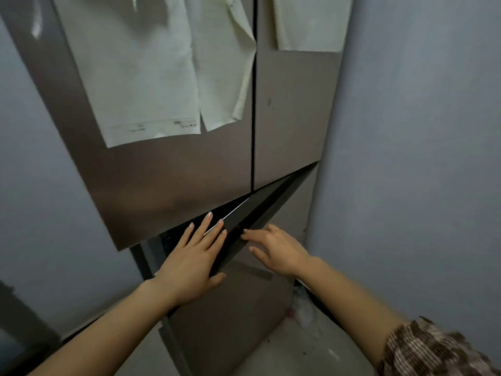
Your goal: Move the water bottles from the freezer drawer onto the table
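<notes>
Looking down from the head view, a tall brown fridge [168,169] is being faced, with pale paper sheets [151,77] stuck on its upper doors. Below them the freezer drawer [238,234] is being held slightly pulled out — its dark top edge is being gripped by the left hand [189,261], fingers spread over the rim and thumb under the front panel. The right hand [276,248] is being rested just beside it, fingers laid flat on the drawer edge, not closed round anything. The water bottles are not being shown — the drawer's inside is too dark to tell. A grey wall [406,158] is standing to the right.
</notes>
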Available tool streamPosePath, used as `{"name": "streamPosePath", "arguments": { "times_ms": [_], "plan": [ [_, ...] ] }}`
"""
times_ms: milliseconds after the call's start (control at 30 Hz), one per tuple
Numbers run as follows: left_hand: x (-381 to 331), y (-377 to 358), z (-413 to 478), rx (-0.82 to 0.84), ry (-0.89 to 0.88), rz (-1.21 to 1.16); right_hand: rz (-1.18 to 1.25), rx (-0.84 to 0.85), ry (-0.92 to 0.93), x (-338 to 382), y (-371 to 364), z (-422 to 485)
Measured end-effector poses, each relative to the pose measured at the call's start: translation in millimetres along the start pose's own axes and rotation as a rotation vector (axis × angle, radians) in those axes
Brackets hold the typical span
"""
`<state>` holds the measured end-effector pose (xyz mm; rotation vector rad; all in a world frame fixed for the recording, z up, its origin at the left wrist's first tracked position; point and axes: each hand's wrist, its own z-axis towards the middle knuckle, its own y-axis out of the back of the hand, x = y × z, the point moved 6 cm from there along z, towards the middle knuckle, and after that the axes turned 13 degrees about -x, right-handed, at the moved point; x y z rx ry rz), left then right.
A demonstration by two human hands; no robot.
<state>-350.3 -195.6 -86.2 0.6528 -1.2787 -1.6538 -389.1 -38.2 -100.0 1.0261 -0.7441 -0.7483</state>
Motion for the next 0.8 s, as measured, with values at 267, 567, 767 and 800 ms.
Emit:
{"name": "streamPosePath", "arguments": {
  "times_ms": [267, 567, 767, 800],
  "plan": [
    [52.3, 12.7, -18.2, -0.235, 0.075, 0.426, -0.087, -0.003, 0.045, 2.8, -39.7, 30.5],
    [72.0, 2.9, -18.7, -0.214, 0.118, 0.544, -0.116, 0.097, 0.119, 0.3, -65.0, 46.9],
    [80.3, 21.2, -21.1, -0.336, 0.151, 0.529, 0.352, -0.166, -0.090, 6.3, -14.3, 60.4],
    [83.1, 24.4, -23.3, -0.408, 0.173, 0.518, 0.490, -0.262, -0.152, 6.7, 2.6, 64.2]
  ]
}}
